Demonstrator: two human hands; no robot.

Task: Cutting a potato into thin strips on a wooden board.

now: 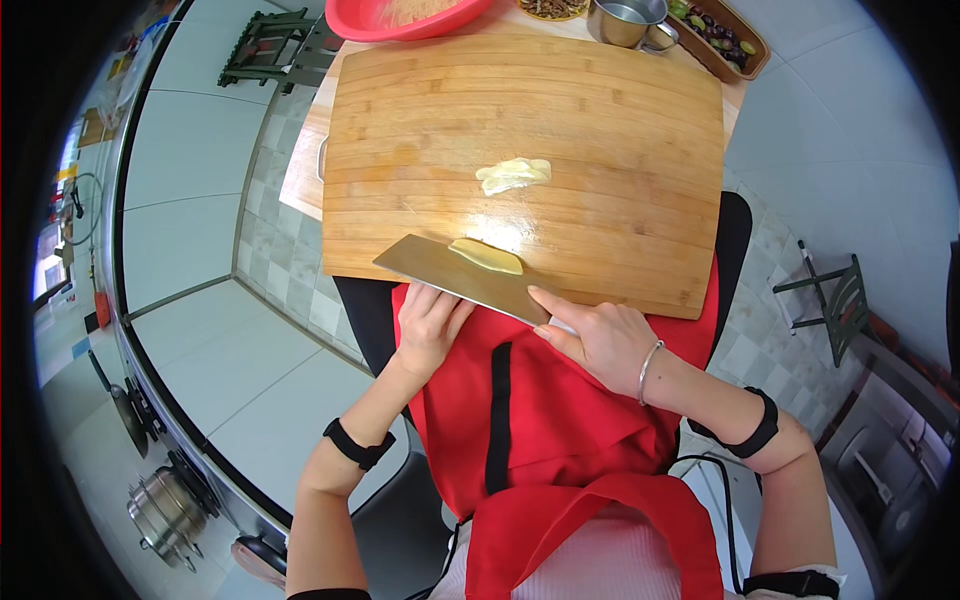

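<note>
My right hand (611,341) grips a cleaver (469,279) by its light handle, with the index finger stretched along the blade. The broad metal blade slants over the near edge of a wooden cutting board (622,135). At the blade's far edge is a pale yellow slice (487,256); whether it clings to the metal or rests on the board, I cannot tell. My left hand (431,322) is at the blade's near edge, its fingertips hidden beneath the metal. Farther up the board lies a small overlapping pile of thin pale slices (514,175).
Beyond the board stand a pink basin (409,30) with pale shreds, a dish of brown pieces (553,7), a metal cup (626,22) and a brown tray of fruit (720,37). Folding stools (829,307) are on the right and far left. A counter holds a steamer pot (166,510).
</note>
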